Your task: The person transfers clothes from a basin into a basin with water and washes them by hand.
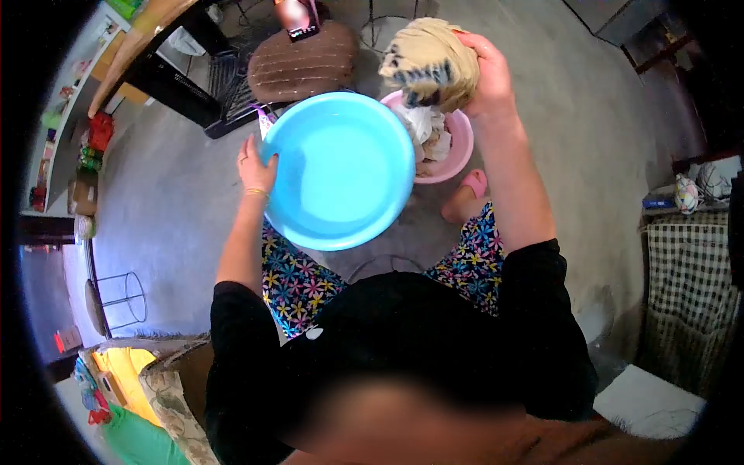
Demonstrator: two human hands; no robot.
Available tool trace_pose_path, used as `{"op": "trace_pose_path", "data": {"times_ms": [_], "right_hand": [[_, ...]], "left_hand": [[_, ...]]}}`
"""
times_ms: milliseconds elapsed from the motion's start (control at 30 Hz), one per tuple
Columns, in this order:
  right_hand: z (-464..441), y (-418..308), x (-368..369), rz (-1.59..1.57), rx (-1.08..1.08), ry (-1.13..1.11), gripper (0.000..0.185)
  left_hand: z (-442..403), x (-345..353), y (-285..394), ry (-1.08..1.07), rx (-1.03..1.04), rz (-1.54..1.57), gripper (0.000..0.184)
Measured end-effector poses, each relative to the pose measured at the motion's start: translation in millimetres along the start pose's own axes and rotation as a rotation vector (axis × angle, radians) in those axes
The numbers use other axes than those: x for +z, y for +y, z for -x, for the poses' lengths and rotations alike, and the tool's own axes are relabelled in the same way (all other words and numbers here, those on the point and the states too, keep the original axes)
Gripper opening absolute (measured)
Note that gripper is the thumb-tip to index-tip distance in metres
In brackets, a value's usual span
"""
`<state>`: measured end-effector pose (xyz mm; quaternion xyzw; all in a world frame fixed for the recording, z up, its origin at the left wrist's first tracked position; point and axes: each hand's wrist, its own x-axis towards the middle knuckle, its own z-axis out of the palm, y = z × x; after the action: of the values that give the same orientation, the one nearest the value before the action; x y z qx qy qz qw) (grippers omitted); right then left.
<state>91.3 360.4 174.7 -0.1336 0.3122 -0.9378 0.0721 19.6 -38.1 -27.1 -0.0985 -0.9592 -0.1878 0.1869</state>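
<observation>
My left hand [256, 172] grips the left rim of a round light-blue basin [341, 170], with the thumb over the edge. The basin is above my lap, and its smooth inside shows no object. Up and to the right, my right hand [491, 77] is closed around the side of a beige wad [446, 62] with dark blue patches, which looks like bunched cloth. Part of that hand's fingers are hidden behind the wad. Below it stands a pink bin [463, 143] holding crumpled white paper or plastic [428, 128], partly covered by the basin.
Beyond the basin is a brown cushioned seat [304, 66] with a lit phone [297, 22] at its far edge. A black metal frame [194, 97] stands to its left. A checkered cloth [686, 263] hangs at the right. My foot in a pink slipper [474, 184] is near the bin.
</observation>
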Motion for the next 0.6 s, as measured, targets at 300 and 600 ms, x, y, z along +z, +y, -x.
{"op": "trace_pose_path", "data": {"times_ms": [300, 600], "right_hand": [[-34.4, 101.0, 38.4, 0.039, 0.323, 0.06, 0.022], [-37.1, 195.8, -28.8, 0.232, 0.517, 0.091, 0.009]], "left_hand": [[11.5, -69.5, 105.8, 0.005, 0.22, 0.645, 0.07], [35.3, -13.8, 58.4, -0.398, -0.033, 0.804, 0.031]]}}
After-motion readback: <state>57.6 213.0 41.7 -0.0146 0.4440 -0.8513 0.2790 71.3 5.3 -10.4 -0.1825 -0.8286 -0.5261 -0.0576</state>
